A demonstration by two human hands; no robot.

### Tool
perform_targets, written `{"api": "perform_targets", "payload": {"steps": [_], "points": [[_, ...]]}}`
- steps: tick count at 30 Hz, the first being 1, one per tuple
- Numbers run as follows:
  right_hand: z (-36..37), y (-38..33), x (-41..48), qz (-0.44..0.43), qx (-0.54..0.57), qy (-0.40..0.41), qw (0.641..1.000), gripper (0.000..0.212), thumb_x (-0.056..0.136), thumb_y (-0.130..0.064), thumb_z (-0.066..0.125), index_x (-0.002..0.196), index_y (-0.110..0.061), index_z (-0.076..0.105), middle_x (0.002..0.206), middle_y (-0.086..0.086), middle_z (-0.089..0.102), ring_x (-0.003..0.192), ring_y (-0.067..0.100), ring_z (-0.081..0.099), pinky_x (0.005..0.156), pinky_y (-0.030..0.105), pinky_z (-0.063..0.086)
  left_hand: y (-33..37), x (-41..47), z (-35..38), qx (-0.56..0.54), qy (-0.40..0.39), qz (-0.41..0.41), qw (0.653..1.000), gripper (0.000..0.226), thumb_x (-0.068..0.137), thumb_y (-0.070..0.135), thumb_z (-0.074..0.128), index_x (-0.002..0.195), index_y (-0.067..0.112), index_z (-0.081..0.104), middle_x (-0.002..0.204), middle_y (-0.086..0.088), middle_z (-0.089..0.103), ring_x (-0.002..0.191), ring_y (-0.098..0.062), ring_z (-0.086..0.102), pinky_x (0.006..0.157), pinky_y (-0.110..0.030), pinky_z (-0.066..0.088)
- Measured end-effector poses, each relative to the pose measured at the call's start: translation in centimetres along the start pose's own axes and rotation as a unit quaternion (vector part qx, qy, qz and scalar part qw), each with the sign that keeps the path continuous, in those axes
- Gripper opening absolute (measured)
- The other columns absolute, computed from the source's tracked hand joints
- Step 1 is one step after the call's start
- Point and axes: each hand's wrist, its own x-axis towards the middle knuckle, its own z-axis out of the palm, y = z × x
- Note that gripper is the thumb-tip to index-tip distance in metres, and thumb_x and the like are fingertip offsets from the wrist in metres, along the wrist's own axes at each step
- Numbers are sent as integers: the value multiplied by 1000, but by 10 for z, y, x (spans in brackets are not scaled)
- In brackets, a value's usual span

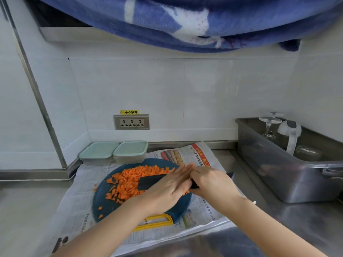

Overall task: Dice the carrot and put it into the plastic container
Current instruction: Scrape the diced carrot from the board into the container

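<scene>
Diced carrot [130,180] lies heaped on a round dark blue cutting board [104,203] with a yellow handle. A black knife blade [148,181] rests across the pile. My right hand [211,180] grips the knife's black handle. My left hand [170,184] lies flat with straight fingers over the back of the blade. Two plastic containers with pale green lids, the left container [98,152] and the right container [130,150], stand closed behind the board by the wall.
Newspaper [74,201] covers the steel counter under the board. A steel tub [282,167] with glassware and a white bottle stands at the right. A wall socket [131,122] sits above the containers. Blue cloth [185,21] hangs overhead.
</scene>
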Motion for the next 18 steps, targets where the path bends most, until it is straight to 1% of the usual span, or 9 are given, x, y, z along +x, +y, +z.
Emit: {"api": "perform_targets", "payload": {"steps": [2, 4, 5, 7, 9, 11, 13, 15, 18], "points": [[5, -1, 3, 5, 14, 1, 1000, 33, 60, -33, 88, 66, -16, 61, 61, -3, 55, 48, 14, 54, 38, 23, 35, -21, -2, -2, 35, 8, -11, 999, 51, 102, 45, 15, 150, 34, 1, 149, 27, -7, 137, 14, -15, 107, -6, -13], [7, 2, 1, 30, 17, -10, 999, 22, 84, -36, 68, 87, -16, 62, 81, -1, 60, 67, 16, 56, 52, 26, 41, -44, -6, -5, 101, 9, -37, 994, 54, 100, 50, 11, 151, 33, 2, 151, 24, -9, 139, 7, -17, 107, -11, -16], [8, 3, 0, 44, 25, -26, 998, 22, 91, -38, 59, 96, -17, 60, 90, -2, 59, 74, 15, 52, 58, 26, 43, -55, -10, -8, 127, 9, -53, 990, 57, 97, 53, 7, 151, 34, 3, 151, 23, -12, 140, 3, -19, 108, -15, -17], [7, 5, -5, 71, 30, -34, 996, 24, 94, -44, 52, 105, -22, 57, 95, -7, 56, 78, 10, 46, 62, 22, 42, -74, -15, -15, 152, 21, -79, 985, 66, 90, 61, -1, 150, 35, 9, 151, 20, -15, 140, -2, -23, 110, -20, -18], [6, 7, -9, 118, 40, -42, 991, 22, 93, -46, 52, 101, -26, 57, 88, -12, 53, 76, 8, 48, 58, 15, 36, -92, -21, -21, 143, 54, -98, 983, 75, 86, 64, -5, 150, 33, 15, 154, 16, -13, 139, -2, -23, 111, -22, -17], [4, 9, -12, 183, 62, -56, 979, 17, 91, -44, 56, 94, -27, 58, 78, -12, 50, 71, 7, 49, 52, 15, 32, -104, -24, -25, 134, 75, -117, 981, 74, 86, 63, -3, 151, 30, 10, 156, 12, -14, 139, -1, -23, 113, -23, -14], [5, 14, -13, 256, 105, -45, 960, 18, 88, -43, 61, 91, -25, 62, 76, -10, 55, 67, 7, 52, 50, 14, 33, -109, -27, -25, 139, 77, -126, 979, 66, 92, 58, 10, 151, 28, 1, 154, 10, -20, 139, -3, -23, 116, -26, -10], [7, 20, -13, 326, 159, -34, 931, 24, 86, -44, 64, 85, -21, 61, 73, -4, 59, 62, 9, 53, 48, 18, 38, -104, -31, -20, 148, 67, -105, 981, 71, 92, 60, 23, 150, 30, -7, 152, 10, -25, 140, -6, -23, 117, -29, -10], [20, 30, -10, 389, 166, -42, 905, 28, 88, -43, 63, 85, -16, 59, 74, -1, 58, 63, 13, 56, 51, 25, 45, -94, -37, -8, 198, 40, -77, 976, 86, 82, 73, 23, 149, 32, -13, 149, 10, -28, 139, -10, -27, 112, -29, -19]]}}
